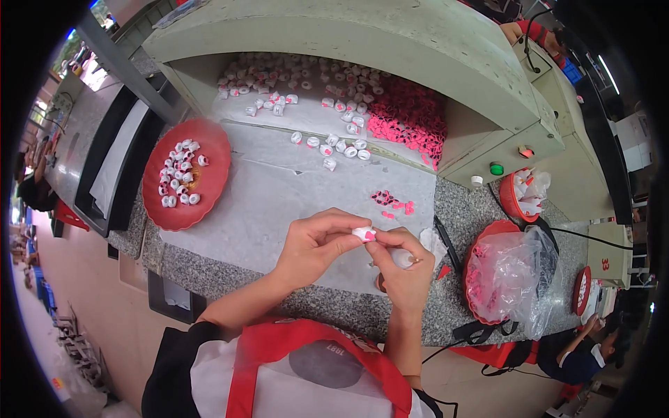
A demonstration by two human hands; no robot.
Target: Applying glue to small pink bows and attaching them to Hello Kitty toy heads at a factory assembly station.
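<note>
A small white rounded piece with a pink patch (363,233) is pinched between the fingertips of both hands over the paper-covered bench. My left hand (312,244) grips it from the left, thumb and forefinger closed. From the right, my right hand (405,277) presses its fingertips to the pink patch. Tucked in the right hand's curled fingers is a white round-ended thing (403,258), whose kind I cannot make out. Beyond the hands lie small pink pieces (398,205), some with dark marks. Farther back, several similar white pieces (330,148) are scattered on the paper.
A light green box-like housing (334,35) arches over piled white pieces and a heap of pink pieces (408,118). At left, a red dish (152,184) holds white-and-pink pieces. Rightward are a dark slim tool (447,244), a red basket (507,197) and a plastic bag (512,272) on a red dish.
</note>
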